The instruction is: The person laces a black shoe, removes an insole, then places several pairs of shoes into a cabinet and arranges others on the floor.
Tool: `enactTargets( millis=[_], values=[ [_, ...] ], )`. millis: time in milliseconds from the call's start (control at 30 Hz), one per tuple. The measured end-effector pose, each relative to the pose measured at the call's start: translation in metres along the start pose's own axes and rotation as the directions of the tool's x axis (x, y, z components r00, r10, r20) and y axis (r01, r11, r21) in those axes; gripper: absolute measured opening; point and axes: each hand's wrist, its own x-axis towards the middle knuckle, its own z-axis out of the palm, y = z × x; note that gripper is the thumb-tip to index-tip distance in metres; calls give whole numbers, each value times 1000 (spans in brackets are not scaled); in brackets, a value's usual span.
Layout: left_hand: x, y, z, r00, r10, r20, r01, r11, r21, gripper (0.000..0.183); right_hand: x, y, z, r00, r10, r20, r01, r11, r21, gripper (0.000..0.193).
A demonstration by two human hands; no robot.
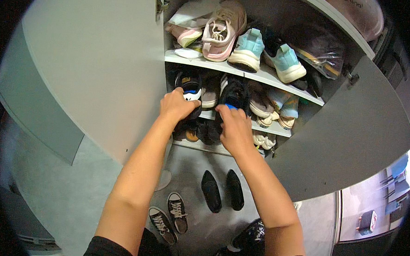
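At the centre of the frame, the left hand (177,105) closes over a black-and-blue shoe (190,88) on the cabinet's middle shelf (279,128). Just right of it, the right hand (235,128) seems to grip a black sneaker (235,93), fingers partly hidden. Black flats (222,190) lie on the floor below.

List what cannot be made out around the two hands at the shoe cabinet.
Head view:
- Left hand fingertips: hidden behind the black shoe with a white and blue heel.
- Right hand grip: fingers curl over the dark shelf edge.
- Lowest-shelf dark shoes: shadowed, covered by both hands.
- Clear plastic bag: contents blurred.
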Motion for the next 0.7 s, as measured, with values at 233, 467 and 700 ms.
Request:
enactTargets(
  millis=[233, 467, 700],
  values=[
    [46, -28, 52, 895, 115, -431, -160, 985, -70, 70, 86, 24, 84, 990, -139, 12, 139, 990, -2, 23],
    [40, -36, 86, 899, 65, -434, -203, 939, -279, 84, 93, -5, 128, 814, 366, -451, -245, 920, 304, 54],
    [-3, -63, 96, 800, 181, -571, -431, 837, -338, 59, 79, 10, 121, 931, 282, -233, -120, 837, 534, 55]
  ],
)
